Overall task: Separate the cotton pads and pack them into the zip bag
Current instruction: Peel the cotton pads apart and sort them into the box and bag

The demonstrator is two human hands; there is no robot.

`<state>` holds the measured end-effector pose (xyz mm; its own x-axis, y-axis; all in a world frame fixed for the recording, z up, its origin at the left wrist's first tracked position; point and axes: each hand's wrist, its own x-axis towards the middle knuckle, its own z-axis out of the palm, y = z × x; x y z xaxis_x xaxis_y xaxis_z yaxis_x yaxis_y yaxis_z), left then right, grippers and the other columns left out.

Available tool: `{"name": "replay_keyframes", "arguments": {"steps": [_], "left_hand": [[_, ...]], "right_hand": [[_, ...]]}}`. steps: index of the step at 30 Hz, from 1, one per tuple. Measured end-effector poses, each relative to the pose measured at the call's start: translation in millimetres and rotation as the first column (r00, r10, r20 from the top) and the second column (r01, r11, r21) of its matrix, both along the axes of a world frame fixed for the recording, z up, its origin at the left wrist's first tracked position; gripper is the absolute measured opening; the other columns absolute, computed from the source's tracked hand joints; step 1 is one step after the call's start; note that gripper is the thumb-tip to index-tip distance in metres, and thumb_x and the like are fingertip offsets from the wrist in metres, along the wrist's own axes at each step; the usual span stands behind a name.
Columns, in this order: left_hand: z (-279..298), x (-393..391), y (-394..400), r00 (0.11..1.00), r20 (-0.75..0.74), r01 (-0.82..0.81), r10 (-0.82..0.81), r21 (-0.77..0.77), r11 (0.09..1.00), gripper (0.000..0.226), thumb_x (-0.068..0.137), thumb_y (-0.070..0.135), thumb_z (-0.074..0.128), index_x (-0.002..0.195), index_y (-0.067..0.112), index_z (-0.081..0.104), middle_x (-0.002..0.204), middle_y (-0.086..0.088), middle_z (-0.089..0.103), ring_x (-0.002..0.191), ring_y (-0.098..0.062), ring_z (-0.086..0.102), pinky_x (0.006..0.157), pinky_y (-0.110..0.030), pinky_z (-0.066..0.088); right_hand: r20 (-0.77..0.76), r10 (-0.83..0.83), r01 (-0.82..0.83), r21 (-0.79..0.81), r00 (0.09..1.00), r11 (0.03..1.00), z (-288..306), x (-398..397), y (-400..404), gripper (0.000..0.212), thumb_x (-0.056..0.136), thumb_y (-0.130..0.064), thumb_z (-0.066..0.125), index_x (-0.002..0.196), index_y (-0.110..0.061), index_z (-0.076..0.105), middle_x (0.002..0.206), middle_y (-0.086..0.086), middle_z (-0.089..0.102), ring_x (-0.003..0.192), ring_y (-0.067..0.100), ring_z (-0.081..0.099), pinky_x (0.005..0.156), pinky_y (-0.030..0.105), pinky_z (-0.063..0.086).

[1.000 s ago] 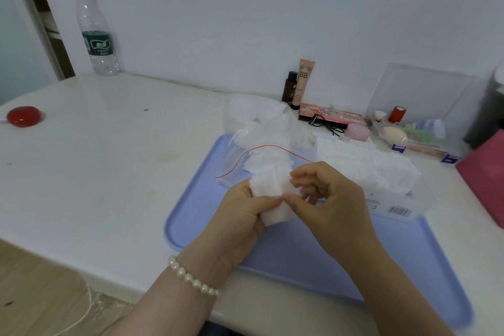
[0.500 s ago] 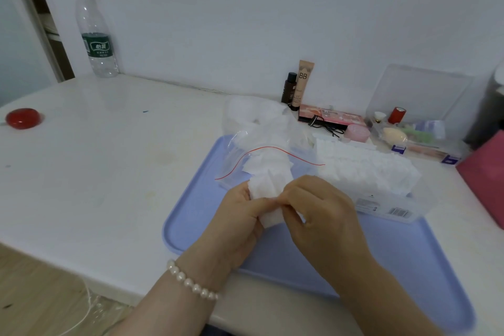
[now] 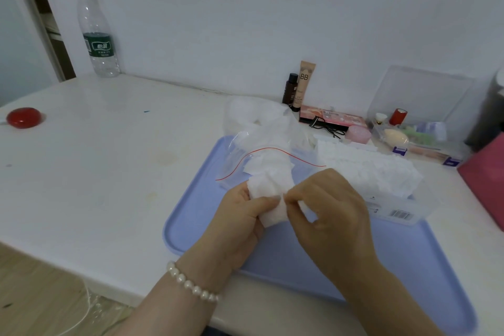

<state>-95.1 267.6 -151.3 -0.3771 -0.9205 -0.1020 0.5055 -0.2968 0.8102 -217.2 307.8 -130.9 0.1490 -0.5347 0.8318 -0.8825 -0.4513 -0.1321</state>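
Observation:
My left hand (image 3: 240, 221) grips a small stack of white cotton pads (image 3: 268, 194) above the blue tray (image 3: 196, 199). My right hand (image 3: 327, 215) pinches the edge of one pad at the stack's right side. Just behind the hands lies a clear zip bag (image 3: 261, 155) with a red seal line, its mouth facing me, with several pads inside. To the right, a clear plastic box (image 3: 387, 199) holds a long row of more cotton pads (image 3: 368, 169).
A water bottle (image 3: 98, 38) stands at the back left and a red round object (image 3: 24, 117) lies at the far left. Cosmetics (image 3: 301, 84), a palette (image 3: 330, 117) and a clear organiser (image 3: 417, 117) line the wall. A pink box (image 3: 488, 172) sits at the right.
My right hand has closed in on the stack and now pinches a pad's edge beside my left thumb. The stack stays in my left hand.

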Motion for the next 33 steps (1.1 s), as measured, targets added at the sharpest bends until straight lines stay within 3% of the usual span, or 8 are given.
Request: {"name": "replay_keyframes", "arguments": {"steps": [4, 7, 10, 15, 19, 23, 27, 33], "left_hand": [[2.1, 1.9, 1.6, 0.999, 0.001, 0.036, -0.036, -0.038, 0.999, 0.026, 0.086, -0.017, 0.044, 0.098, -0.005, 0.064, 0.087, -0.014, 0.072, 0.077, -0.019, 0.070, 0.063, -0.023, 0.055], [2.3, 1.8, 2.0, 0.999, 0.007, 0.035, -0.034, -0.047, 0.998, 0.026, 0.086, -0.014, 0.045, 0.101, -0.005, 0.064, 0.093, -0.017, 0.071, 0.084, -0.022, 0.070, 0.072, -0.028, 0.058], [3.1, 1.5, 2.3, 0.999, 0.010, 0.034, -0.034, -0.034, 0.999, 0.027, 0.086, -0.013, 0.046, 0.107, -0.006, 0.062, 0.103, -0.022, 0.068, 0.093, -0.028, 0.067, 0.086, -0.034, 0.054], [6.4, 2.0, 3.1, 0.997, -0.062, 0.037, -0.037, 0.000, 0.999, 0.031, 0.084, -0.015, 0.045, 0.111, -0.007, 0.060, 0.101, -0.019, 0.070, 0.087, -0.023, 0.069, 0.079, -0.032, 0.057], [9.4, 3.7, 2.9, 0.991, -0.123, 0.058, -0.056, 0.017, 0.998, 0.035, 0.074, -0.015, 0.045, 0.103, -0.005, 0.062, 0.094, -0.017, 0.071, 0.082, -0.025, 0.070, 0.077, -0.036, 0.057], [10.1, 5.8, 2.3, 0.982, -0.174, 0.080, -0.071, 0.044, 0.996, 0.045, 0.063, -0.003, 0.051, 0.106, -0.003, 0.061, 0.091, -0.015, 0.071, 0.077, -0.024, 0.069, 0.072, -0.036, 0.057], [8.6, 7.2, 1.0, 0.977, -0.173, 0.136, -0.125, 0.054, 0.989, 0.052, 0.069, -0.008, 0.056, 0.121, -0.007, 0.054, 0.117, -0.024, 0.063, 0.100, -0.034, 0.065, 0.085, -0.040, 0.053], [9.3, 5.5, 3.5, 0.976, -0.157, 0.150, -0.150, -0.011, 0.989, 0.045, 0.070, -0.009, 0.047, 0.114, -0.006, 0.058, 0.099, -0.017, 0.070, 0.087, -0.026, 0.069, 0.075, -0.033, 0.058]], "right_hand": [[-0.065, 0.046, -0.044, 0.030, 0.997, 0.999, -7.7, 6.1, -1.1, 0.016, 0.065, 0.010, 0.065, 0.055, -0.001, 0.058, 0.055, 0.007, 0.054, 0.050, 0.026, 0.049, 0.043, 0.036, 0.040], [0.020, 0.048, -0.050, 0.090, 0.999, 0.995, -9.1, 4.4, -1.3, 0.011, 0.065, 0.008, 0.065, 0.060, -0.001, 0.060, 0.059, 0.008, 0.057, 0.050, 0.027, 0.054, 0.040, 0.036, 0.042], [0.151, 0.003, -0.026, 0.150, 0.989, 0.988, -5.8, 3.2, -0.7, 0.011, 0.066, 0.004, 0.064, 0.064, -0.005, 0.059, 0.062, 0.004, 0.056, 0.056, 0.018, 0.054, 0.048, 0.032, 0.041], [0.356, 0.001, -0.068, 0.175, 0.934, 0.982, 3.8, -0.7, 1.6, 0.002, 0.073, -0.012, 0.063, 0.072, -0.014, 0.063, 0.071, -0.006, 0.063, 0.069, 0.007, 0.059, 0.062, 0.014, 0.044], [0.755, 0.136, -0.454, 0.231, 0.641, 0.861, 15.1, 0.5, 7.9, 0.015, 0.071, -0.007, 0.055, 0.080, -0.014, 0.066, 0.071, -0.003, 0.071, 0.067, 0.011, 0.067, 0.063, 0.020, 0.052], [0.914, 0.113, -0.615, 0.167, 0.390, 0.771, 22.6, -4.8, 8.6, 0.020, 0.081, 0.011, 0.046, 0.081, 0.000, 0.062, 0.069, 0.012, 0.070, 0.055, 0.029, 0.067, 0.048, 0.028, 0.051], [0.827, -0.013, -0.394, 0.281, 0.562, 0.875, 19.6, -8.4, 3.7, 0.028, 0.084, 0.014, 0.052, 0.078, -0.009, 0.068, 0.064, 0.015, 0.064, 0.043, 0.015, 0.057, 0.043, 0.020, 0.043], [0.526, -0.029, -0.226, 0.413, 0.850, 0.882, 10.9, -7.8, -0.3, 0.023, 0.065, -0.028, 0.071, 0.086, -0.036, 0.067, 0.069, -0.010, 0.053, 0.061, 0.005, 0.046, 0.058, 0.009, 0.035]]}}
